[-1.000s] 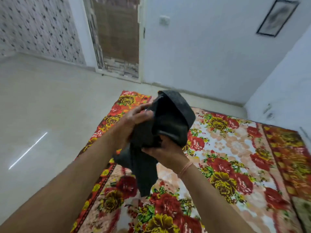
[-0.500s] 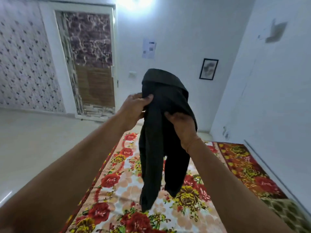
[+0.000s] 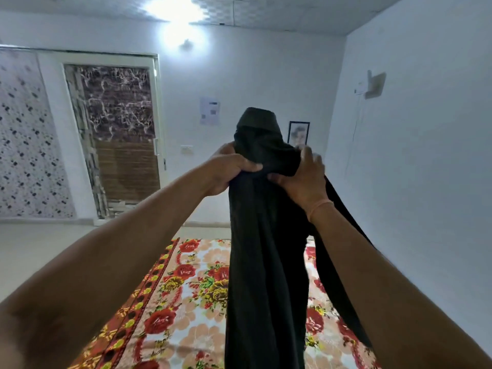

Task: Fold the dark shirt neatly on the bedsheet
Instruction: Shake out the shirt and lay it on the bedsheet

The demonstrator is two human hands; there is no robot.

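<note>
The dark shirt (image 3: 263,249) hangs bunched in the air in front of me, its long lower part dangling over the floral bedsheet (image 3: 186,302). My left hand (image 3: 229,169) grips the cloth near its top on the left side. My right hand (image 3: 303,179) grips it on the right, thumb pressed into the fabric. A rounded lump of cloth sticks up above both hands. Another strip of the shirt trails down behind my right forearm.
The bedsheet lies on a pale floor (image 3: 40,251) that stretches off to the left. A white wall (image 3: 426,182) runs close along the right side. A patterned door (image 3: 119,134) and a small framed picture (image 3: 298,131) are on the far wall.
Both hands have lifted the shirt higher off the bedsheet and spread a little apart. More of the cloth now hangs down full length, and my view has tilted up toward the ceiling.
</note>
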